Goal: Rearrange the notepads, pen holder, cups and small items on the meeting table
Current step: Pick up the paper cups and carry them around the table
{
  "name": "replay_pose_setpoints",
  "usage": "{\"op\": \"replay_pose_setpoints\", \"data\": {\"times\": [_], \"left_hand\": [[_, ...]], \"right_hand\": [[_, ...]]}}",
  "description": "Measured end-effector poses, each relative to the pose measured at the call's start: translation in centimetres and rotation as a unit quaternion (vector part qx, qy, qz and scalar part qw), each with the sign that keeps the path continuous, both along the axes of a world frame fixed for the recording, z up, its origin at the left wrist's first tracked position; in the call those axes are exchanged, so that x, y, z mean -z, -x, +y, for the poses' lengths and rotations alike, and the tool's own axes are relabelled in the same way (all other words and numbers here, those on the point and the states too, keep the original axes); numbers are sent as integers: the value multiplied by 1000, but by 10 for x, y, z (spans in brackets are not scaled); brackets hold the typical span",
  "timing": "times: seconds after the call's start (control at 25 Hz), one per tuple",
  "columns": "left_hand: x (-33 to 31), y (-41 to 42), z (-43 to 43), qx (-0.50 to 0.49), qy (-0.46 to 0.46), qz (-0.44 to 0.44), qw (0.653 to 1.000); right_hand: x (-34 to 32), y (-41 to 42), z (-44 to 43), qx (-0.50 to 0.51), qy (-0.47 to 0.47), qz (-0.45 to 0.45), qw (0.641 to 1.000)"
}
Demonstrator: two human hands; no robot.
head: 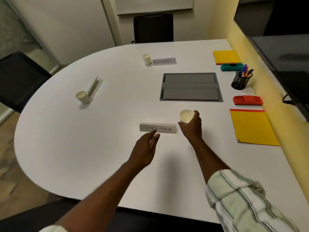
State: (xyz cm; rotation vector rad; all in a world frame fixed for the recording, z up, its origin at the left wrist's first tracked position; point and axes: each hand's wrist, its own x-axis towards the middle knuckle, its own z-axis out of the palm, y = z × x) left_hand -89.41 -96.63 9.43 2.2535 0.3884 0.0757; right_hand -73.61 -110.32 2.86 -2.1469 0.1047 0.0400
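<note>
Cup point(186, 116) sits clamped in the right hand point(192, 125), low over the tabletop point(100, 148) just right of the name card point(158, 128), likely to match the other cup-and-card pairs. Left hand point(143, 148) reaches the card loosely, fingers apart, perhaps steadying it.

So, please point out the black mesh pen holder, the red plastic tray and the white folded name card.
Black mesh pen holder point(240, 82), head view, mesh wall.
Red plastic tray point(248, 100), head view, top.
White folded name card point(164, 129), head view, lettered face.

Single head view: looks forward-down over white table point(100, 148), hands near.
</note>
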Motion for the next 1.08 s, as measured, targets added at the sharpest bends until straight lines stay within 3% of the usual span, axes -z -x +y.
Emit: {"op": "replay_pose_setpoints", "data": {"times": [0.44, 0.76, 1.08], "left_hand": [[41, -10, 1, 0, -36, 66, 997], [43, -5, 0, -1, -40, 90, 995], [19, 4, 3, 1, -82, 64, 995]], "right_hand": [[84, -36, 2, -27, 29, 52, 998], [96, -43, 3, -50, 21, 47, 997], [80, -16, -3, -20, 115, 87, 989]]}}
